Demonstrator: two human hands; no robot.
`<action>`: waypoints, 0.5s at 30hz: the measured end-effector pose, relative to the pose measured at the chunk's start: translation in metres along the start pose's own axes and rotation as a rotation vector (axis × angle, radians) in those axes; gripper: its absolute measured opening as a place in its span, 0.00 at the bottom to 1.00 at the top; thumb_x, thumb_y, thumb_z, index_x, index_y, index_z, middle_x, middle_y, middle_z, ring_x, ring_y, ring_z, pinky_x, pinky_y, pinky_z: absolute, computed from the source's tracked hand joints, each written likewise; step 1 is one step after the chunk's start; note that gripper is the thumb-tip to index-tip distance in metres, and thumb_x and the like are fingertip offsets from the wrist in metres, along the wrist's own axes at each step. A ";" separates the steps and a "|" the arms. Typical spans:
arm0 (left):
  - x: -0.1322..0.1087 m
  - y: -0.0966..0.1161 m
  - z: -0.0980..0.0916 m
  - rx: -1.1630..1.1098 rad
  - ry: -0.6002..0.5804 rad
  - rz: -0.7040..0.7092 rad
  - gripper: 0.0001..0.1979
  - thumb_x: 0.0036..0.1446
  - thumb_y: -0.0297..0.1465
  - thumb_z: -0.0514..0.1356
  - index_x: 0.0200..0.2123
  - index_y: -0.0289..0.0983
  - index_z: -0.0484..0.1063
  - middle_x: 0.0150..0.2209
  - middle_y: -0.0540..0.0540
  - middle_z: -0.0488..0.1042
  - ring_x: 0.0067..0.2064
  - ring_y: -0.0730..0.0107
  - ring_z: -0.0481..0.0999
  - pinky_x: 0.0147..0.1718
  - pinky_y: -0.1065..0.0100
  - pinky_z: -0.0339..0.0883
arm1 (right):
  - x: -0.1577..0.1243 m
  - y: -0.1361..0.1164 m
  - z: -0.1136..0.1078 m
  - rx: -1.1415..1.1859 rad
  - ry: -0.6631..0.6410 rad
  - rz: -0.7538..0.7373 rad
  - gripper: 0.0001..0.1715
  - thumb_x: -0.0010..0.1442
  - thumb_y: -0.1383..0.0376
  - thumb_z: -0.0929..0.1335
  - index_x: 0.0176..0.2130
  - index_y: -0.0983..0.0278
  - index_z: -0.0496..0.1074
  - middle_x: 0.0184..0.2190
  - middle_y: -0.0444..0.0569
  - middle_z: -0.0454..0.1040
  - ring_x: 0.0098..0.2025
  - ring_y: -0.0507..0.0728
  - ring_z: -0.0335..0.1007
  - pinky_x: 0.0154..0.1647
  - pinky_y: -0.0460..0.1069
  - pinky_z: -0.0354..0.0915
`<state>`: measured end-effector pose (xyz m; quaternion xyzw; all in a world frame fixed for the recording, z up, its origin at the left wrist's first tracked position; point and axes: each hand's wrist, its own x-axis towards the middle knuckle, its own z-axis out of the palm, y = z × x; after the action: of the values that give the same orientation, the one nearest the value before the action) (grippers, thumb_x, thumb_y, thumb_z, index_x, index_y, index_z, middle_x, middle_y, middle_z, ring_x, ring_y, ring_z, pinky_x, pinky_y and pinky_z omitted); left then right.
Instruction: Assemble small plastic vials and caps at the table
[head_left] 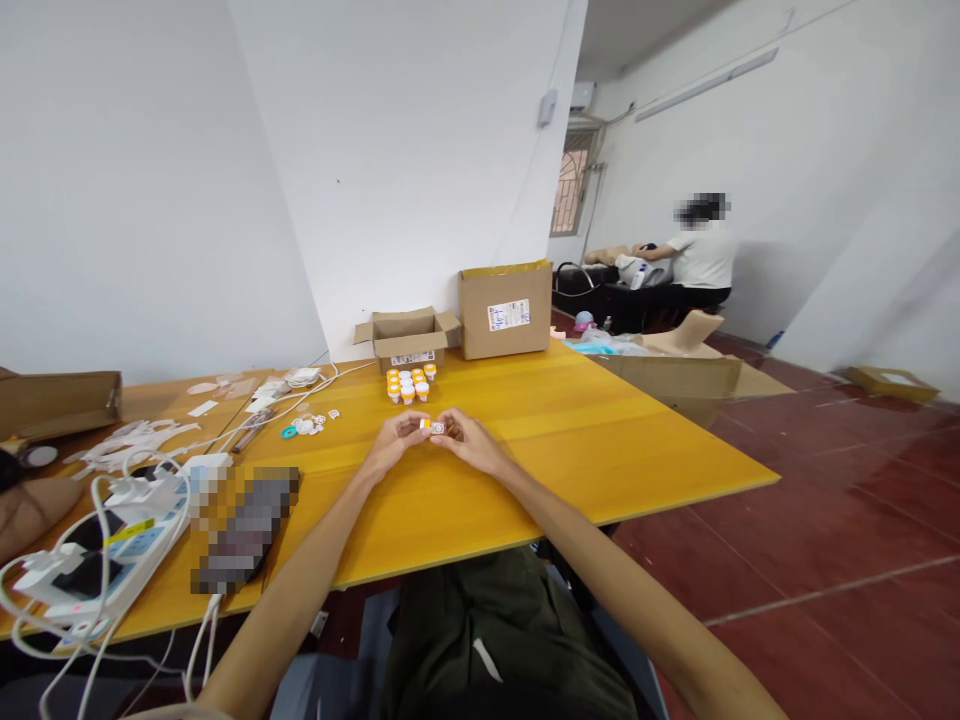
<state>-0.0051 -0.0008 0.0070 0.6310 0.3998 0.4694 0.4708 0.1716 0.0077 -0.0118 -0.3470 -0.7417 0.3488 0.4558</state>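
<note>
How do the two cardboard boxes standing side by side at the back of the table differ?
The smaller box stands open with its flaps spread outward, while the larger box looks closed, with yellowish tape along its top edge. The larger box is clearly taller and wider than the smaller box. The larger box's label shows blue handwriting; none can be made out on the smaller box's label. Both are brown cardboard and stand upright.
</note>
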 end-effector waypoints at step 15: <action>0.000 -0.001 -0.001 0.015 -0.014 -0.010 0.22 0.42 0.42 0.69 0.39 0.37 0.75 0.40 0.43 0.79 0.45 0.59 0.76 0.45 0.62 0.68 | 0.000 0.003 0.001 -0.027 0.019 0.016 0.18 0.51 0.53 0.71 0.37 0.61 0.67 0.32 0.42 0.72 0.28 0.51 0.68 0.30 0.47 0.63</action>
<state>-0.0061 0.0000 0.0061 0.6357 0.4035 0.4595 0.4711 0.1716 0.0094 -0.0148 -0.3624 -0.7392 0.3391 0.4552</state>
